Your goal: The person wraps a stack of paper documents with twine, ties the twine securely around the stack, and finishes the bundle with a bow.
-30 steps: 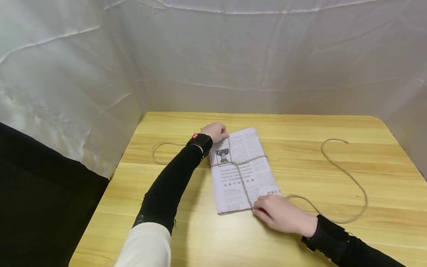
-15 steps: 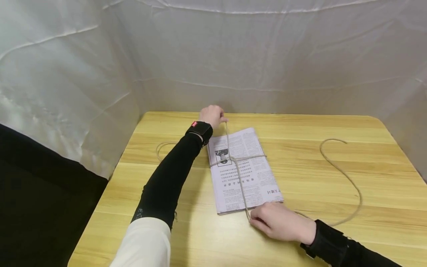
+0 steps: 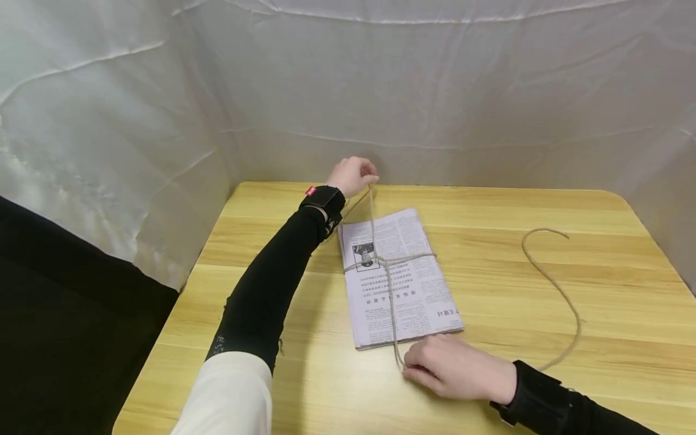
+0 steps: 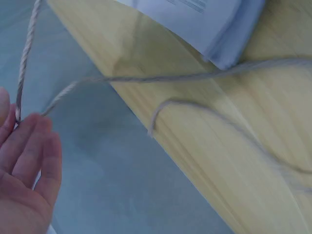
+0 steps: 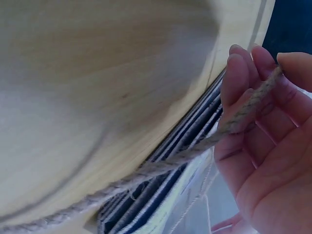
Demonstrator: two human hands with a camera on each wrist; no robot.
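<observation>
Pale wooden table (image 3: 544, 302): both the left hand (image 3: 350, 175) and right hand (image 3: 454, 367) pinch coarse twisted jute twine (image 3: 387, 284) crossing a flat folded newspaper bundle (image 3: 399, 281).

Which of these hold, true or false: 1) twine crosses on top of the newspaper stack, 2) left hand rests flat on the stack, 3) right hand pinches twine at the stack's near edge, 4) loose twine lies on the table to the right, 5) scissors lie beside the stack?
1) True: the twine crosses on top of the newspaper stack.
2) False: the left hand is raised beyond the stack's far edge, pinching a strand of twine.
3) True: the right hand pinches it just off the near edge.
4) True: a loose length curves over the table on the right.
5) False: no scissors show in any view.
</observation>
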